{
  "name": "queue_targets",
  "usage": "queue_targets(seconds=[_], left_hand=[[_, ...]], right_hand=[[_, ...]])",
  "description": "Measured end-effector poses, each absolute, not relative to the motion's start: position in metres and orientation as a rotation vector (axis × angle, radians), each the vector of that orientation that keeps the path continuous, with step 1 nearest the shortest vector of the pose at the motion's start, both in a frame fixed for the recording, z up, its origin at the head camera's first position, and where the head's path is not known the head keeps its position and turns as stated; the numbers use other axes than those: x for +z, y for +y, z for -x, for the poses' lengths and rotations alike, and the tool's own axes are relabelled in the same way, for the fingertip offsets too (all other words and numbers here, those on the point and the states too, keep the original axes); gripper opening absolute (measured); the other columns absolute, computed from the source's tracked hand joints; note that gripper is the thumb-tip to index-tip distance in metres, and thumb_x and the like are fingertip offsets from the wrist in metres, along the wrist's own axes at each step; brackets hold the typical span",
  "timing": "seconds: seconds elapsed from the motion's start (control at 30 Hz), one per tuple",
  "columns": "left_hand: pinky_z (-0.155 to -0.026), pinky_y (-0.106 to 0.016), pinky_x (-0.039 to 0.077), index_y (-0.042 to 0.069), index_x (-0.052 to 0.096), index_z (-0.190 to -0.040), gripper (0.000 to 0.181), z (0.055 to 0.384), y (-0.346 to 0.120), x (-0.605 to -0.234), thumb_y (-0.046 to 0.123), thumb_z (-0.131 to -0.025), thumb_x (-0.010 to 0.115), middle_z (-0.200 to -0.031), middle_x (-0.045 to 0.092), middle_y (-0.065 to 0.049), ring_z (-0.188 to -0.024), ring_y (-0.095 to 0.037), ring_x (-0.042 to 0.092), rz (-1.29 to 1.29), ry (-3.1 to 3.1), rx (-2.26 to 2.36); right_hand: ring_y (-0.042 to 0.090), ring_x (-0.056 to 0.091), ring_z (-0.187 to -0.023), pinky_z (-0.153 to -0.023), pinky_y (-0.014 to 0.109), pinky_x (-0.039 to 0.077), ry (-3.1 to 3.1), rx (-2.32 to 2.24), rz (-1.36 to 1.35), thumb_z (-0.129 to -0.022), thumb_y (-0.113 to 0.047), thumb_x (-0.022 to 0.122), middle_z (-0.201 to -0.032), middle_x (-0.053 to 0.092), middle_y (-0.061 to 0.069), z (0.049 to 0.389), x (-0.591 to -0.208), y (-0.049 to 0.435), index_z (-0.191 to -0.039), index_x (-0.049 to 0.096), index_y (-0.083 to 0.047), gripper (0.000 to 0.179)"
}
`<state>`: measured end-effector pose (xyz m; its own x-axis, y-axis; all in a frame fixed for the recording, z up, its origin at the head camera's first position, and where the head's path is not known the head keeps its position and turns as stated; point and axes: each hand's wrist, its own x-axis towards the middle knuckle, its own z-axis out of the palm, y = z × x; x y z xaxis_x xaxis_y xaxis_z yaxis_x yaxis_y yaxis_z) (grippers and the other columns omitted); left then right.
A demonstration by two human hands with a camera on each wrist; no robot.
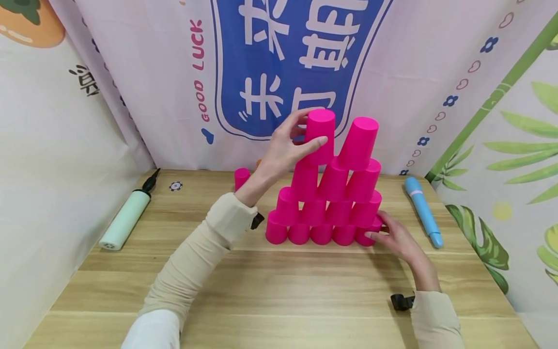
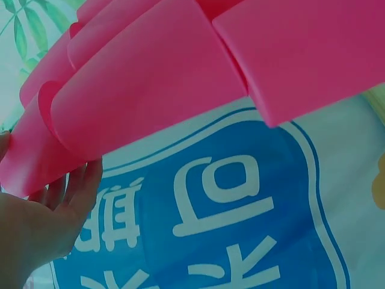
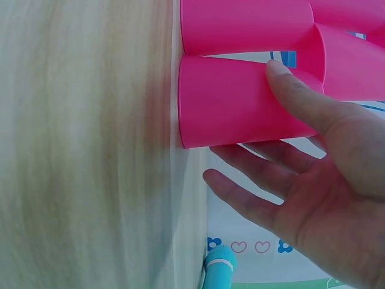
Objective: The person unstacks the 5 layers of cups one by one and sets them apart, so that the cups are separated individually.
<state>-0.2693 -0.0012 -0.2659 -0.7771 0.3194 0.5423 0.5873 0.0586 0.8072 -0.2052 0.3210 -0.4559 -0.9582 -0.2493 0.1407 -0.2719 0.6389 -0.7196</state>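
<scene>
A wall of pink plastic cups [image 1: 315, 213], all upside down, rises in stepped rows on the wooden table. My left hand [image 1: 283, 145] grips the upper-left cup [image 1: 321, 133], thumb on its near side and fingers behind; its rim meets the row below. Beside it, apart at the top, stands another upper cup [image 1: 359, 143]. Low on the right, my right hand [image 1: 400, 241] holds the end cup [image 3: 240, 105] of the bottom row, thumb across its front and fingers on the far side. In the left wrist view, the left hand [image 2: 54, 223] curls round its cup.
Behind my left forearm stands a separate pink cup [image 1: 241, 178]. A mint-green hand pump [image 1: 125, 218] lies at the left, near a small round chip [image 1: 176, 186]. To the right lies a blue tube-shaped object [image 1: 423, 211]. A printed cloth [image 1: 161, 97] hangs behind the table [image 1: 279, 295].
</scene>
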Motion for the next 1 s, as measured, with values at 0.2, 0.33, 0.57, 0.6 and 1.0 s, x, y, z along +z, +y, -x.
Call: queue_targets(seconds=[0.2,0.33,0.57,0.6,1.0], left_hand=[[-0.082,-0.031,0.055,0.015,0.044,-0.140,0.066,0.267,-0.019,-0.265,0.021,-0.082,0.076,-0.123,0.055,-0.003,-0.104,-0.017,0.059,0.866,-2.089,-1.767],[-0.088,-0.031,0.053,0.015,0.043,-0.141,0.068,0.266,-0.034,-0.268,0.020,-0.082,0.076,-0.125,0.055,-0.004,-0.108,-0.017,0.058,0.825,-2.066,-1.746],[-0.091,-0.033,0.052,0.014,0.042,-0.140,0.067,0.266,-0.065,-0.280,0.023,-0.083,0.075,-0.129,0.053,-0.002,-0.111,-0.017,0.056,0.695,-2.040,-1.696],[-0.091,-0.033,0.052,0.014,0.042,-0.140,0.066,0.266,-0.069,-0.284,0.023,-0.083,0.075,-0.129,0.053,-0.002,-0.111,-0.017,0.056,0.668,-2.045,-1.693],[-0.097,-0.039,0.048,0.012,0.039,-0.139,0.062,0.275,-0.117,-0.308,0.020,-0.086,0.071,-0.131,0.049,-0.007,-0.116,-0.023,0.053,0.403,-2.108,-1.672]], right_hand=[[0.038,0.056,-0.112,-0.096,0.049,0.046,-2.783,1.297,-0.454,-0.089,-0.018,0.070,-0.122,0.059,0.019,0.209,-0.458,0.320,-0.140,0.041,-0.001,0.062],[0.035,0.056,-0.112,-0.095,0.034,0.048,-2.758,1.352,-0.448,-0.089,-0.018,0.070,-0.123,0.059,0.018,0.210,-0.461,0.320,-0.141,0.041,0.000,0.062],[0.033,0.056,-0.112,-0.094,0.042,0.048,-2.771,1.366,-0.419,-0.090,-0.020,0.069,-0.124,0.058,0.016,0.208,-0.463,0.321,-0.143,0.040,-0.004,0.063],[0.033,0.056,-0.112,-0.094,0.044,0.048,-2.776,1.356,-0.414,-0.090,-0.020,0.069,-0.124,0.058,0.016,0.208,-0.462,0.322,-0.143,0.040,-0.004,0.063],[0.035,0.053,-0.115,-0.096,0.050,0.045,-2.831,1.319,-0.364,-0.091,-0.027,0.068,-0.127,0.056,0.017,0.205,-0.460,0.321,-0.145,0.037,-0.006,0.065]])
